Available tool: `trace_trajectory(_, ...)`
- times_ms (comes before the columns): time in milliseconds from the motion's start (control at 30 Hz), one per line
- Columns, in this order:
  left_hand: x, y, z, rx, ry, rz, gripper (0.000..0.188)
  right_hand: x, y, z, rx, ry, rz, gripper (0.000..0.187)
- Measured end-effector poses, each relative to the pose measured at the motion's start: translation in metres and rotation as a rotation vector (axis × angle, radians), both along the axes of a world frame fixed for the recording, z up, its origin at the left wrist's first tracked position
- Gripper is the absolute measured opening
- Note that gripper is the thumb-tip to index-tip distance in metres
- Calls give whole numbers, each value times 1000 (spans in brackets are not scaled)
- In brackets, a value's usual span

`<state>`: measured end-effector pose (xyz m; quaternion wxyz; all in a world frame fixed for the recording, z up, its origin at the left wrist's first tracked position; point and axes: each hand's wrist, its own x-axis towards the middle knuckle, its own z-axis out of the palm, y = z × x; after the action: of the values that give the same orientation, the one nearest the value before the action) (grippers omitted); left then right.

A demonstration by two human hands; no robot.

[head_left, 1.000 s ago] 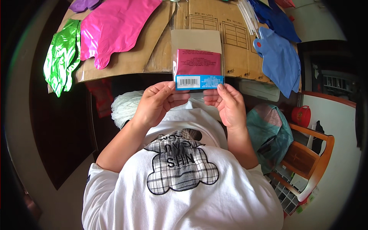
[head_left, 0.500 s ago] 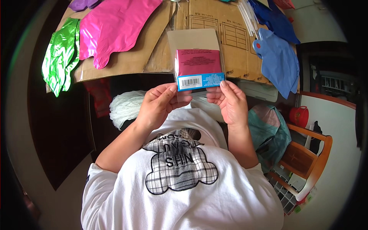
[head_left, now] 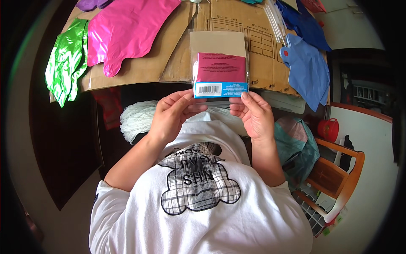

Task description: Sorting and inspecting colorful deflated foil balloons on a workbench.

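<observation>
Both hands hold a flat clear plastic packet [head_left: 222, 67] by its near edge, over the front of the cardboard. Inside it show a beige upper part, a pink panel with small print and a blue strip with a barcode. My left hand [head_left: 171, 114] pinches its near left corner between thumb and fingers. At the near right corner my right hand [head_left: 256, 114] grips with its thumb on top and fingers beneath. Beyond lies a cardboard-covered table [head_left: 169, 70] with a flat pink foil balloon [head_left: 131, 31] and a shiny green foil piece [head_left: 65, 61] on the left.
On the right lie a flat blue balloon [head_left: 308, 70], white sticks [head_left: 275, 21] and dark blue sheets [head_left: 302, 25]. A white stringy bundle [head_left: 137, 120] sits below the table edge. A wooden chair [head_left: 334, 173], teal bag [head_left: 296, 148] and red container [head_left: 328, 129] stand at right.
The packet has straightened slightly and its far end has shifted a little to the right. Both hands keep their hold on it.
</observation>
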<state>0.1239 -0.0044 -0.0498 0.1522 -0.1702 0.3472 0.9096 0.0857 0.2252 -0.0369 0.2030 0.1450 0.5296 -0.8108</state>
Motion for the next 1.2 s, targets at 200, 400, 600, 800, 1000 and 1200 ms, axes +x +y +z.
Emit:
trace_trajectory(200,4,4,1,-545,161,-28,21,1,1,2,68,14,63,26)
trace_trajectory(400,1,-2,7,-860,241,-227,22,0,4,4,53,41,36,28)
trace_trajectory(600,-5,-4,16,-1014,316,-213,23,0,3,-1,111,45,-1,29)
trace_trajectory(800,-6,-2,-3,-619,157,-201,23,3,0,-2,73,76,5,24)
trace_trajectory(1000,-4,-2,-6,-601,204,-199,23,8,-10,-8,-104,98,-5,22)
trace_trajectory(1200,-10,-16,6,-765,238,-406,27,11,-16,-14,-23,142,-67,17)
